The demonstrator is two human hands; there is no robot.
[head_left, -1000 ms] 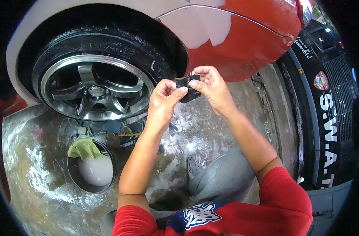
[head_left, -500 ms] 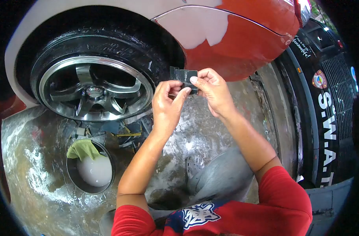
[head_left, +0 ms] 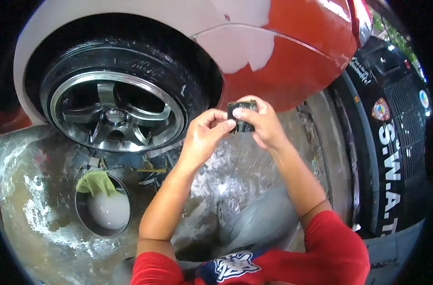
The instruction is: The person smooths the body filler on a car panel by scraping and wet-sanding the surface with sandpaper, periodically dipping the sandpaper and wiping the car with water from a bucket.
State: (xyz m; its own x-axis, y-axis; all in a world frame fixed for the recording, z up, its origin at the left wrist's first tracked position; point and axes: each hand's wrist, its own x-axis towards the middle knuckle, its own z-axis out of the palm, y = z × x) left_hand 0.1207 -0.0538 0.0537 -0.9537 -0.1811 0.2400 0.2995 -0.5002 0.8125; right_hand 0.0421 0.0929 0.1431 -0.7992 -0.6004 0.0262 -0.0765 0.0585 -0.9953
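Both my hands meet in front of the car's red and pale-grey rear panel [head_left: 287,66], around a small black piece of sandpaper [head_left: 245,127]. It looks folded into a compact pad, dark and wet-looking. My left hand [head_left: 202,137] pinches its left edge between thumb and fingers. From the right, my right hand [head_left: 269,129] grips it with the thumb across its face and fingers behind. Whether a block sits inside the fold is hidden.
The car's wheel [head_left: 115,117] stands at left. Below it are a dark bucket [head_left: 82,211] of milky water, a green cloth [head_left: 100,183] over its rim, and scattered scraps [head_left: 152,170] on the wet floor. A black vehicle [head_left: 392,95] stands at right.
The sandpaper has gone from a spread, overlapping shape to a more compact pad. Both hands have shifted slightly right and down in view, and the camera view has moved a little.
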